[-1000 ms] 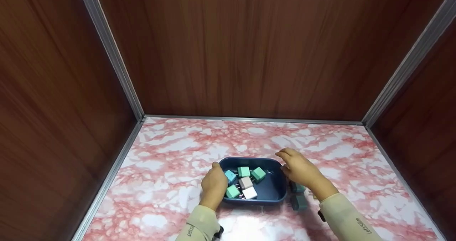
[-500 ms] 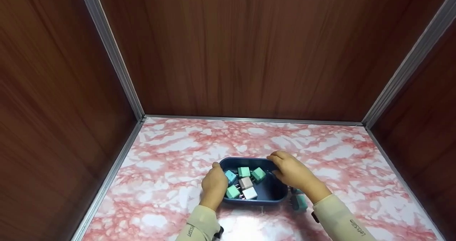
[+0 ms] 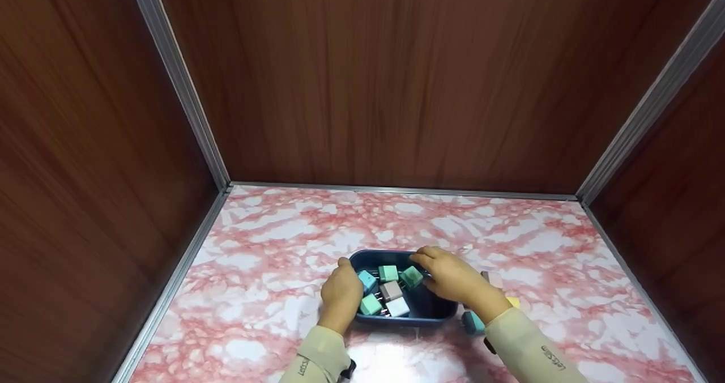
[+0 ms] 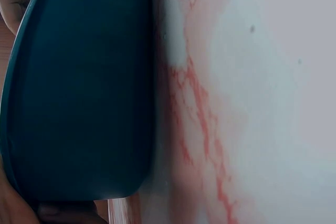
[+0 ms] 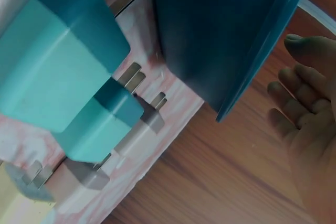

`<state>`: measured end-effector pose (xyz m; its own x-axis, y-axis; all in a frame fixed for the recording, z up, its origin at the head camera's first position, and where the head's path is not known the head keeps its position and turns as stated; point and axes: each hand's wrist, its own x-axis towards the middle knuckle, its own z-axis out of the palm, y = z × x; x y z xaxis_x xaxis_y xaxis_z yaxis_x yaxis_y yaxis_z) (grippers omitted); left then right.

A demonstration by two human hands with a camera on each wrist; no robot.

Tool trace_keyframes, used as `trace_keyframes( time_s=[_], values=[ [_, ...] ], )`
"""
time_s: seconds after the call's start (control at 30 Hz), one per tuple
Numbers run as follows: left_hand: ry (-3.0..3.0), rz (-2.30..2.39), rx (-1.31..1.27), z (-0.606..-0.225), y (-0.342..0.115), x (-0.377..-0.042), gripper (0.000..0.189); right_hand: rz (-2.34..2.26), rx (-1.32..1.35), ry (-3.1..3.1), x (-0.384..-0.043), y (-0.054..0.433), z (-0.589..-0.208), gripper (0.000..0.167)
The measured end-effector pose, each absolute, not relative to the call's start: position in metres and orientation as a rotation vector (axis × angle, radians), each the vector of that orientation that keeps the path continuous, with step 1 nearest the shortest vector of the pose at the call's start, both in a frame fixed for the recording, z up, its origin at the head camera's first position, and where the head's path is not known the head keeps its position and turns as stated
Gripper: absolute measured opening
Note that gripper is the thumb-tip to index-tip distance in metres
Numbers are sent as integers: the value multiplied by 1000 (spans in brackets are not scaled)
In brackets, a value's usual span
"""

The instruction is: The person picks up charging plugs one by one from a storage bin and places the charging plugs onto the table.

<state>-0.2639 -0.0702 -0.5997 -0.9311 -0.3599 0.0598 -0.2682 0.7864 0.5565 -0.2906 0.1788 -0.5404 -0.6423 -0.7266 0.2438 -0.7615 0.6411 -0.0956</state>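
Note:
My left hand grips the left end of a dark blue plastic box. Several cube-shaped plug chargers lie in it: a blue one, a white one, a greyish-pink one and mint-green ones, one of them a green charger near the right fingers. Over the box's right part reaches my right hand, fingertips inside the rim in the head view. The right wrist view has its thumb apart from loosely bent fingers, nothing between them.
Right of the box, partly behind the right forearm, more chargers lie on the marbled red-and-white tabletop: a teal one, a yellow one and a greyish-pink one. Wood-grain panels with metal edging surround the table.
The right hand has moved left from the box's right rim to over its inside, near the green charger. The left hand and box have stayed put.

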Motion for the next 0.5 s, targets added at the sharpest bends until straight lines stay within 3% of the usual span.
trace_keyframes(
  time_s=[0.5],
  values=[
    [-2813,-869,494,-600,-70,-264,32,211,1263,-2728,-292,162,-554,57]
  ],
)
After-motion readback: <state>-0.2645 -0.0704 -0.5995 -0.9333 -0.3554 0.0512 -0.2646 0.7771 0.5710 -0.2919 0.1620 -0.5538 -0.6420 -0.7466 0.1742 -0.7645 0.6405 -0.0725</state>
